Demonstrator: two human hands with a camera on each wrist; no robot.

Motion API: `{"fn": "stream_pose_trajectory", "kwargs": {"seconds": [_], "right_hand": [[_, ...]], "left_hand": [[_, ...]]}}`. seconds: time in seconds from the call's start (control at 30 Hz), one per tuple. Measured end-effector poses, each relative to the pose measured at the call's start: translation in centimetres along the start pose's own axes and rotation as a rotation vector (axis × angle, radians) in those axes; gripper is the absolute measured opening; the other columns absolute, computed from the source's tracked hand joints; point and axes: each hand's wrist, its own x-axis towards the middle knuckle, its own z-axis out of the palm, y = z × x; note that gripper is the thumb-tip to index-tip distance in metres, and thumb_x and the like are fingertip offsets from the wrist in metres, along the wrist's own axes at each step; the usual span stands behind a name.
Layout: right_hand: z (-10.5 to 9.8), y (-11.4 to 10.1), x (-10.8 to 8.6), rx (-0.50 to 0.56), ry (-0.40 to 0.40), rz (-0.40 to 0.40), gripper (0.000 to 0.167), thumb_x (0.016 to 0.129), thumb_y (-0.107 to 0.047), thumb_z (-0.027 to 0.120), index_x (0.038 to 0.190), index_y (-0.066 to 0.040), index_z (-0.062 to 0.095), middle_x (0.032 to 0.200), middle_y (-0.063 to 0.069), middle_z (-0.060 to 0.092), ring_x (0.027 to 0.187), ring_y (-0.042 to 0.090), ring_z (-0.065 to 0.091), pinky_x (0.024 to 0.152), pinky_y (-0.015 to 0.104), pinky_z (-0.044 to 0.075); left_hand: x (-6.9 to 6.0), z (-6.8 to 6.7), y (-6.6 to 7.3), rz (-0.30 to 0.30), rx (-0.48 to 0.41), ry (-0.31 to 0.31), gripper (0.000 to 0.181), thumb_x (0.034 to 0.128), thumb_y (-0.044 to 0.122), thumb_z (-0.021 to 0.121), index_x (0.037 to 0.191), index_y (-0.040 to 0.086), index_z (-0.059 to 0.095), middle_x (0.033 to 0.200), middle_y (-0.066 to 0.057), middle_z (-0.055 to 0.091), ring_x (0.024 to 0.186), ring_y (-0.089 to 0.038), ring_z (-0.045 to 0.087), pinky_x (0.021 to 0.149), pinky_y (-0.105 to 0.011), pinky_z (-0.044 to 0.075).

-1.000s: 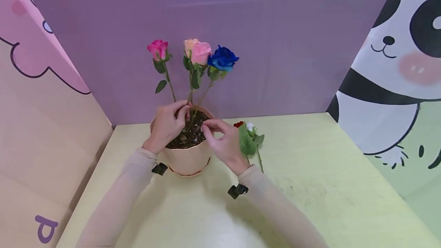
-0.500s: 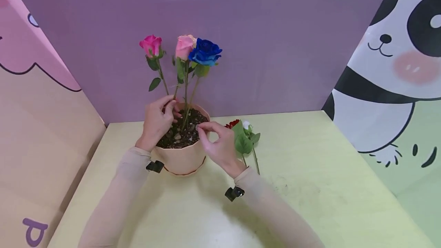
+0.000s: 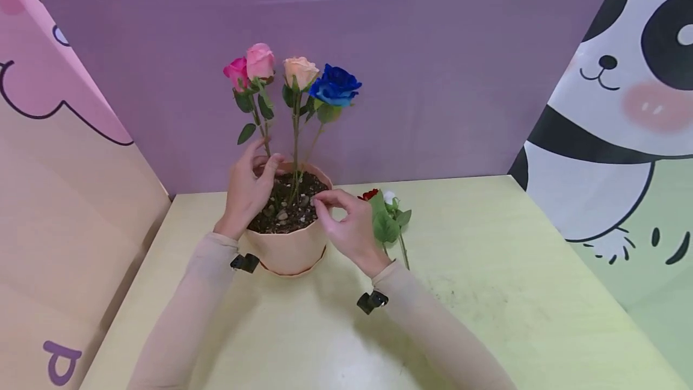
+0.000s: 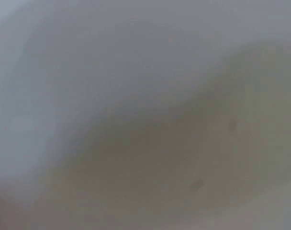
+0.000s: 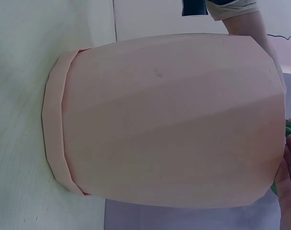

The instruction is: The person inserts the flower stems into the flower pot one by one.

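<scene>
My left hand (image 3: 250,188) is at the back left of the peach flower pot (image 3: 287,251), its thumb and fingers spread around the stem of a light pink rose (image 3: 260,61). A hot pink rose (image 3: 236,73) stands just left of that rose. A peach rose (image 3: 301,71) and a blue rose (image 3: 335,86) rise from the dark, pebbly soil (image 3: 281,216). At the right side of the pot, my right hand (image 3: 352,224) pinches the rim between thumb and index finger. The right wrist view mostly shows the pot wall (image 5: 174,124); the left wrist view is blurred.
On the pale table (image 3: 487,257), right of the pot, lie a red rose (image 3: 369,195) and a white rose (image 3: 388,197) with green leaves, partly behind my right hand. A purple wall (image 3: 433,77) closes off the back; printed panels flank both sides.
The light pink rose has shifted left, away from the peach rose and beside the hot pink one. My left fingers have spread apart. My right hand stays at the pot's rim.
</scene>
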Motion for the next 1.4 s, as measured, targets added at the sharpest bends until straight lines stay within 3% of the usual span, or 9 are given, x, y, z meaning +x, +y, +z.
{"fn": "stream_pose_trajectory", "kwargs": {"seconds": [0.13,0.33,0.5,0.67,0.73,0.83,1.0,1.2,1.4], "right_hand": [[0.1,0.0,-0.1,-0.003,-0.004,-0.004,0.009,0.094,-0.002,0.074,0.100,-0.002,0.080,0.090,0.010,0.081,0.079,0.021,0.075,0.077,0.038,0.063],[0.0,-0.1,-0.1,0.019,-0.001,-0.022,0.009,0.094,0.000,0.074,0.100,0.000,0.080,0.091,0.011,0.081,0.079,0.024,0.077,0.076,0.042,0.063],[-0.6,-0.1,0.1,0.049,0.035,-0.005,0.008,0.093,0.002,0.075,0.099,0.003,0.079,0.094,0.016,0.081,0.081,0.030,0.078,0.079,0.027,0.063],[-1.7,-0.1,0.5,0.075,0.079,0.068,0.008,0.093,0.002,0.075,0.099,0.003,0.079,0.093,0.019,0.080,0.078,0.034,0.077,0.065,0.013,0.050],[-2.2,-0.1,0.6,0.080,0.083,0.113,0.008,0.094,0.000,0.075,0.101,0.003,0.079,0.093,0.020,0.080,0.077,0.032,0.076,0.063,0.013,0.049],[-3.2,0.2,0.6,0.075,0.083,0.185,0.010,0.095,-0.003,0.076,0.103,0.002,0.079,0.095,0.019,0.079,0.080,0.021,0.075,0.071,0.015,0.056],[-5.2,1.1,0.6,0.049,0.093,0.278,0.014,0.096,-0.008,0.077,0.107,0.000,0.079,0.098,0.020,0.080,0.081,0.004,0.070,0.077,0.016,0.055],[-7.9,2.5,0.2,0.052,0.086,0.378,0.021,0.098,-0.014,0.076,0.113,0.001,0.077,0.108,0.025,0.078,0.086,0.001,0.072,0.078,0.016,0.056],[-10.8,4.1,-1.3,0.018,0.013,0.518,0.028,0.102,-0.020,0.073,0.121,0.000,0.074,0.117,0.026,0.076,0.084,0.000,0.073,0.075,0.021,0.061]], "left_hand": [[-0.5,-0.6,-0.1,-0.031,0.084,-0.007,0.059,0.1078,0.034,0.062,0.160,0.011,0.046,0.125,-0.020,0.077,0.108,-0.038,0.076,0.096,-0.055,0.059],[-1.4,-1.4,-0.2,-0.002,0.107,0.047,0.051,0.1064,0.033,0.063,0.152,0.012,0.056,0.124,-0.017,0.077,0.104,-0.036,0.076,0.092,-0.053,0.061],[-2.4,-2.2,-1.3,-0.011,0.067,0.133,0.041,0.1067,0.030,0.062,0.142,0.008,0.065,0.125,-0.016,0.075,0.107,-0.035,0.072,0.094,-0.051,0.060],[-3.2,-3.2,-3.6,-0.094,-0.021,0.191,0.037,0.1076,0.024,0.060,0.138,0.005,0.068,0.132,-0.019,0.072,0.115,-0.033,0.068,0.094,-0.032,0.052],[-3.6,-3.5,-4.4,-0.144,-0.057,0.183,0.038,0.1081,0.024,0.059,0.140,0.005,0.067,0.136,-0.019,0.070,0.119,-0.030,0.066,0.092,-0.023,0.049],[-4.4,-4.0,-5.4,-0.233,-0.087,0.134,0.041,0.1092,0.027,0.058,0.144,0.007,0.065,0.143,-0.016,0.067,0.122,-0.024,0.063,0.088,-0.014,0.047],[-5.1,-4.3,-6.0,-0.345,-0.143,0.042,0.048,0.1110,0.034,0.054,0.152,0.010,0.058,0.153,-0.013,0.060,0.129,-0.018,0.057,0.093,-0.012,0.045],[-5.3,-4.2,-6.5,-0.367,-0.205,0.022,0.050,0.1122,0.034,0.053,0.157,0.011,0.053,0.157,-0.012,0.057,0.125,-0.006,0.055,0.092,-0.013,0.046],[-5.8,-4.0,-6.9,-0.361,-0.239,0.027,0.053,0.1124,0.036,0.052,0.158,0.009,0.052,0.158,-0.013,0.056,0.119,0.001,0.055,0.088,-0.014,0.048]]}}
